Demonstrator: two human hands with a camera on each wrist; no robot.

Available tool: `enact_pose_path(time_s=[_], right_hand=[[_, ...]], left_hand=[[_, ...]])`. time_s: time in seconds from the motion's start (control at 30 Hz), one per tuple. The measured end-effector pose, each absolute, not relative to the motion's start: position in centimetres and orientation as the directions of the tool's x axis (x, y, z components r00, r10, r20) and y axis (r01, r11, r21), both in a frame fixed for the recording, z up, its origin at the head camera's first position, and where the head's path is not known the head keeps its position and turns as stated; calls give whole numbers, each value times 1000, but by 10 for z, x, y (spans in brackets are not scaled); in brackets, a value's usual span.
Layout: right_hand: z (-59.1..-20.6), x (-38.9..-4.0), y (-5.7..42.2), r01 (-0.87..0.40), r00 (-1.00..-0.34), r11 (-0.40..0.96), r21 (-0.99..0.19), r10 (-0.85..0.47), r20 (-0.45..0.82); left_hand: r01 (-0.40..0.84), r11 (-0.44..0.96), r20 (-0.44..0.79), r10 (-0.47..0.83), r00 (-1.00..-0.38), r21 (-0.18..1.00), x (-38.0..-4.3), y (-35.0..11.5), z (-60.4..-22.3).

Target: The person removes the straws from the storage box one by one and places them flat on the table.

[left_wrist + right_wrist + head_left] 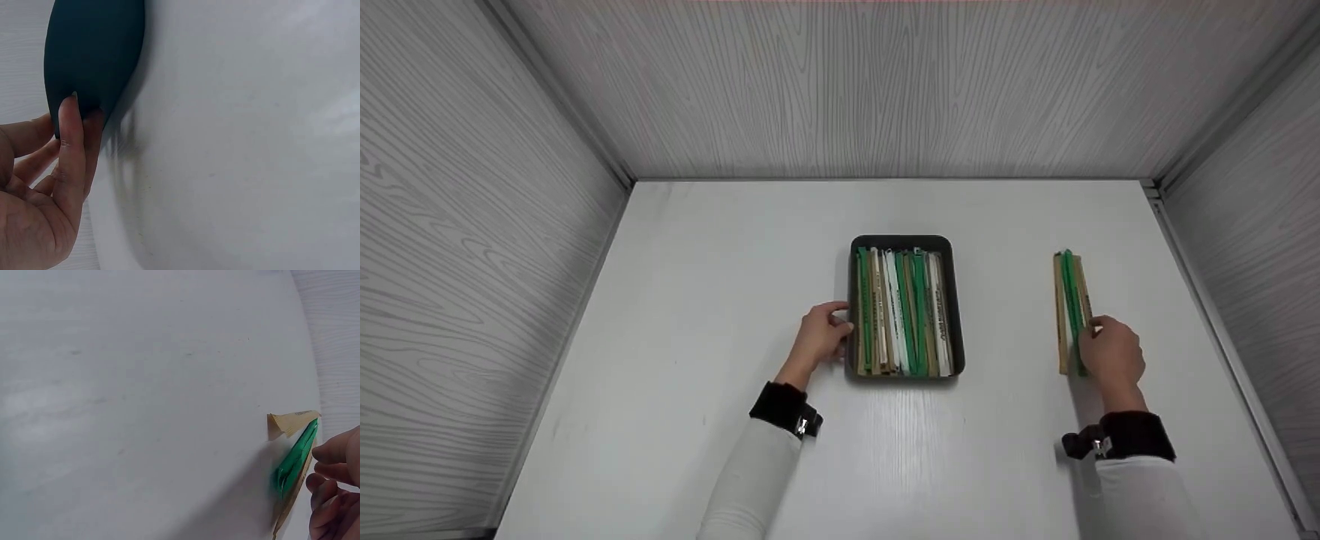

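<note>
A dark rectangular tray (pixel 958 330) holds a row of slim green, tan and white paper-wrapped sticks (pixel 904 311). At its left side my left hand (pixel 821 334) grips the tray's wall (pixel 95 50), thumb on one face and fingers on the other. To the right lies a small group of the same slim packets, a green packet (pixel 1069 289) between tan packets (pixel 1060 315). My right hand (pixel 1114 356) is at their lower right side, fingers bent. In the right wrist view the fingertips (pixel 323 453) are right at the packets' edge; I cannot tell whether they pinch one.
The white table (pixel 720 300) is bounded by grey wood-grain panels (pixel 885 90) at the back and on both sides. A band with a small camera (pixel 802 424) is worn on each wrist. A stretch of tabletop separates the tray from the packets.
</note>
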State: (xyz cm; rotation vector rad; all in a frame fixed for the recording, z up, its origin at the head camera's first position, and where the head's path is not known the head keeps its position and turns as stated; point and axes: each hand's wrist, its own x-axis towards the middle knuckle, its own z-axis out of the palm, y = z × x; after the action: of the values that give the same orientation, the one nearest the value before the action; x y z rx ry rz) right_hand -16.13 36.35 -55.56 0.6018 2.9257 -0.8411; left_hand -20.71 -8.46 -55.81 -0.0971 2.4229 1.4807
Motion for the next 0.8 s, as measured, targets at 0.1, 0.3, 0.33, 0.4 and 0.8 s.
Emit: enact_pose_path(time_s=[0.1, 0.3, 0.33, 0.4, 0.8], right_hand=[[-549, -164, 355, 347, -935, 785, -513, 335, -119], [-527, -171, 318, 229, -968, 802, -552, 250, -39], [-524, -171, 310, 196, -973, 808, -556, 229, -10], [-521, -172, 293, 131, -982, 818, -560, 186, 42], [-514, -168, 198, -115, -993, 830, -545, -110, 43]], left_hand=[[-212, 463, -286, 95, -954, 861, -206, -85, -557], [-217, 463, -288, 87, -954, 859, -207, -85, -558], [-219, 463, -290, 88, -953, 859, -207, -85, -558], [-222, 458, -294, 92, -951, 861, -207, -85, -558], [-221, 452, -293, 95, -951, 864, -208, -84, -560]])
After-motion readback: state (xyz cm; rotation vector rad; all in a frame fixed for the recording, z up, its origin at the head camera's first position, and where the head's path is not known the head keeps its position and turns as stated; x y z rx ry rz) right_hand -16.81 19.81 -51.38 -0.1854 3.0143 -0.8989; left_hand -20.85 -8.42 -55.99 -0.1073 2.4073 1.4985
